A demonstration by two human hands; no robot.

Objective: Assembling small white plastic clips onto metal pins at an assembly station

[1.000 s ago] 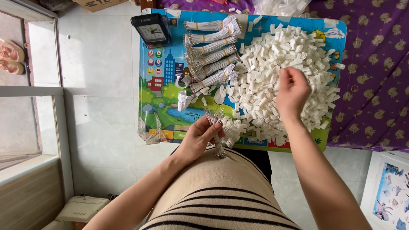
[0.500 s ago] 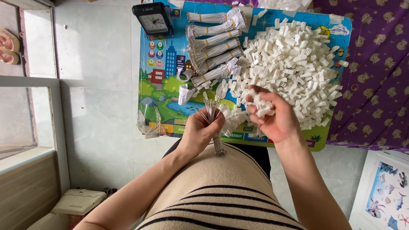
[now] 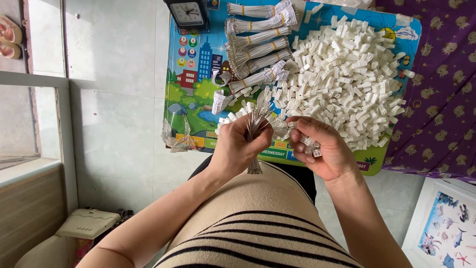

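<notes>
My left hand grips a bundle of thin white wires upright, their ends fanned out at the top. My right hand sits right beside it, palm cupped around several small white plastic connectors, its fingertips touching the wire ends. Just beyond both hands lies a big heap of the same white connectors on a colourful picture board. Banded wire bundles lie in a row on the board's left half.
A small black clock stands at the board's far left corner. A clear plastic bag lies at the board's near left edge. Purple patterned cloth covers the right side. Pale floor tiles, a window frame and a white box are on the left.
My right hand left the connector heap with a handful of connectors and came back next to the wire bundle in my left hand. The view shifted slightly downward.
</notes>
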